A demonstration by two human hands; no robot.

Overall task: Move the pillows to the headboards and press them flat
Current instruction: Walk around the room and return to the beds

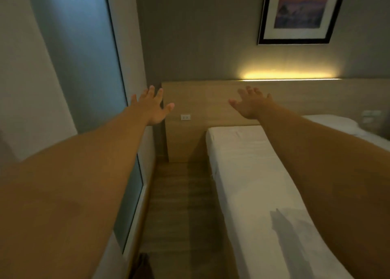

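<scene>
Both arms stretched out toward the wooden headboard [211, 101], hands empty.

The left hand [155, 108] is held up in the air in front of the headboard's left edge, palm turned inward, fingers straight and fanned wide, thumb splayed toward the middle. The right hand [251, 104] is raised at about the same height above the head end of the near bed [242, 173], fingers spread and slightly relaxed, gripping nothing and touching nothing. A white pillow [335, 121] lies further right, close under the headboard and partly hidden behind the right forearm. A small white socket [185, 117] sits on the headboard panel between the two hands; no writing on it can be read. A framed picture [299, 13] hangs on the wall above a warm strip of light [289, 76]; no label or lettering is legible on it.
</scene>
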